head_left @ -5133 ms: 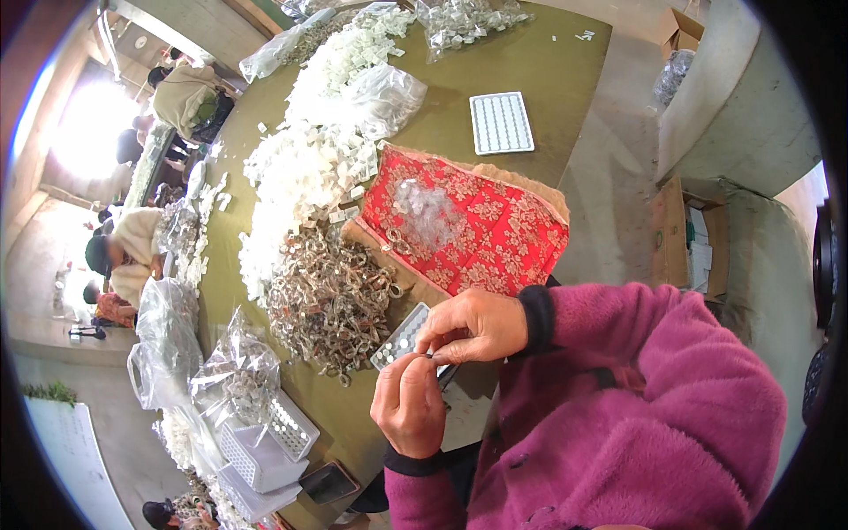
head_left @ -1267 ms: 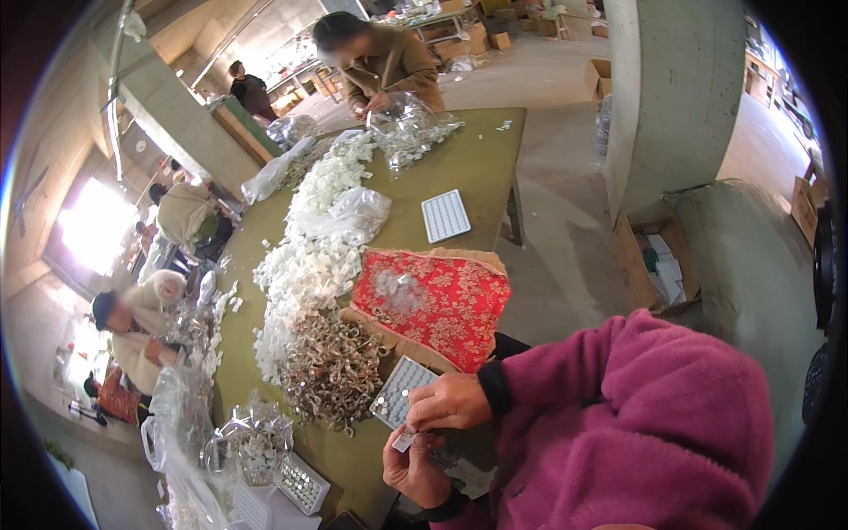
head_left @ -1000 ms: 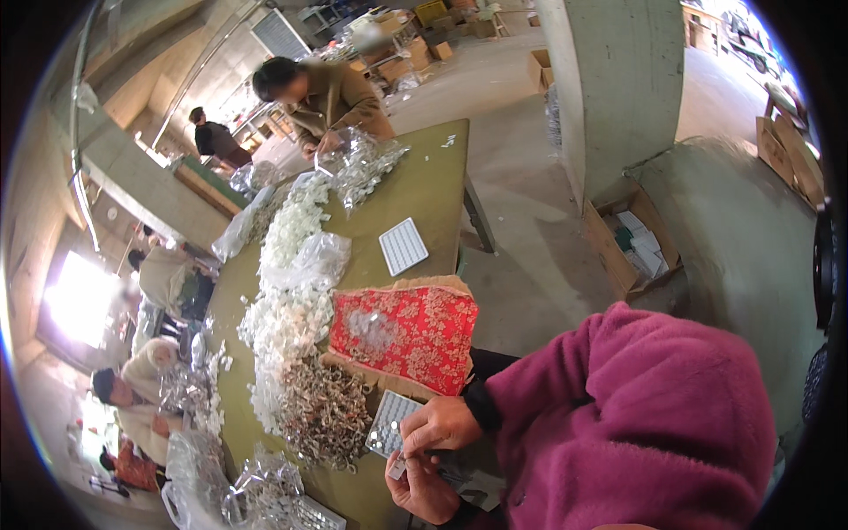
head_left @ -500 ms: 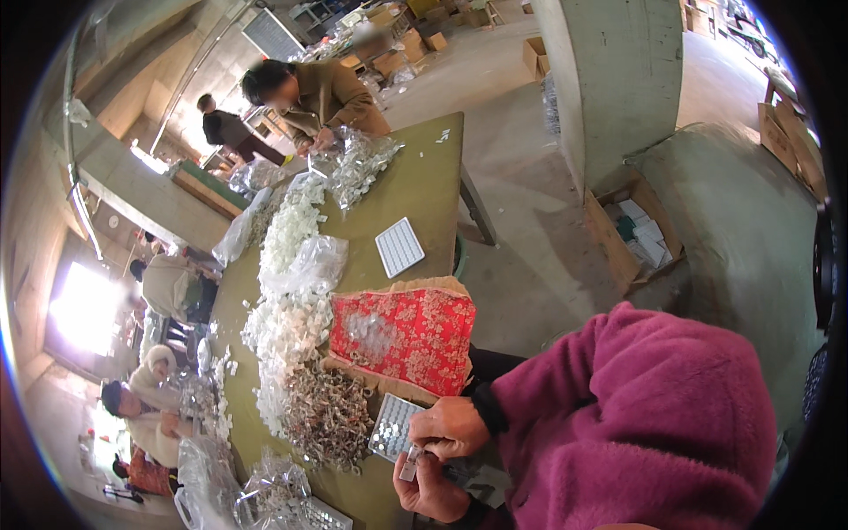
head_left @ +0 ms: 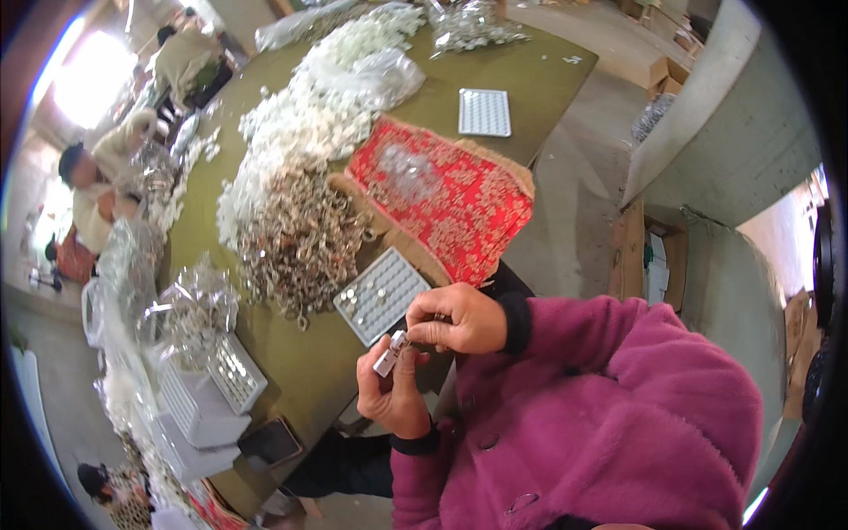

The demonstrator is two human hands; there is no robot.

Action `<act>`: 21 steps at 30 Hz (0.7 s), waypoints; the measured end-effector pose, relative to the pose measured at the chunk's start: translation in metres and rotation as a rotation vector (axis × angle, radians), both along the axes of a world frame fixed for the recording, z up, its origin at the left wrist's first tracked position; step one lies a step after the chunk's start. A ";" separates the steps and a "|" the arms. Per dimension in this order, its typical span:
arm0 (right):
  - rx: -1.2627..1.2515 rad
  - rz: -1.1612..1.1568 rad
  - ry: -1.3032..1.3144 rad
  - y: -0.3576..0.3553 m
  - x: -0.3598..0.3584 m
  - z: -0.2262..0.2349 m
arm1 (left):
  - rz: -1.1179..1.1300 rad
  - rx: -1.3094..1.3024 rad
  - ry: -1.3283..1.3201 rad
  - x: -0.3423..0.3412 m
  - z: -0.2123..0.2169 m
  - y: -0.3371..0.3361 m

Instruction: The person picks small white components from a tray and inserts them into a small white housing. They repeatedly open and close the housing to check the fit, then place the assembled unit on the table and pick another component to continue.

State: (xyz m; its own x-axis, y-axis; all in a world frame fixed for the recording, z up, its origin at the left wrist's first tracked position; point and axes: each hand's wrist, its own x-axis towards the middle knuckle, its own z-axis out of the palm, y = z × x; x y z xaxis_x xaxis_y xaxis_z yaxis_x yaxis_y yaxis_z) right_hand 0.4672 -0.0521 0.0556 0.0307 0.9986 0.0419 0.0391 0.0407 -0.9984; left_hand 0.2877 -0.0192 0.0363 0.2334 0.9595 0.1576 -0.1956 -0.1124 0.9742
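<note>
My left hand point(head_left: 391, 393) and my right hand point(head_left: 457, 319) meet at the near edge of the green table point(head_left: 318, 371), both pinching one small silver metal clip point(head_left: 389, 355) between the fingertips. Just beyond my hands lies a white grid tray point(head_left: 381, 295) with a few small pieces in its cells. A heap of silver metal pieces point(head_left: 300, 243) lies left of the tray. A red patterned cloth point(head_left: 442, 199) with a clear bag on it lies behind the tray.
A long heap of white pieces point(head_left: 309, 115) runs up the table. A second white tray point(head_left: 484, 111) lies far right. Stacked trays point(head_left: 208, 393) and clear bags sit at the left. A dark phone point(head_left: 272, 441) lies near. Other people sit along the left side point(head_left: 97, 177).
The view has tilted down and left, so the far worker has left the picture. My hands stay together on the small clip, now raised slightly above the table edge.
</note>
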 end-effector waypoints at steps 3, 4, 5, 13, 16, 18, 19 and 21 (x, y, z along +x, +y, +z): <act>-0.091 0.023 0.197 0.009 -0.007 0.003 | -0.039 -0.270 -0.201 -0.003 -0.003 0.005; -0.137 0.026 0.201 0.012 -0.008 0.003 | -0.058 -0.359 -0.290 -0.004 -0.004 0.008; -0.088 0.019 0.191 0.014 -0.010 0.003 | -0.081 -0.389 -0.314 -0.004 -0.005 0.011; 0.024 0.012 0.047 0.032 -0.018 -0.001 | -0.042 -0.513 -0.503 -0.003 -0.011 0.022; -0.036 0.032 0.097 0.038 -0.018 -0.005 | -0.058 -0.501 -0.501 -0.004 -0.013 0.026; -0.099 0.050 0.192 0.042 -0.020 -0.006 | -0.128 -0.536 -0.562 -0.008 -0.016 0.030; -0.125 0.059 0.252 0.043 -0.020 -0.005 | -0.159 -0.594 -0.603 -0.010 -0.017 0.032; -0.136 0.066 0.272 0.046 -0.020 -0.004 | -0.220 -0.717 -0.718 -0.013 -0.019 0.035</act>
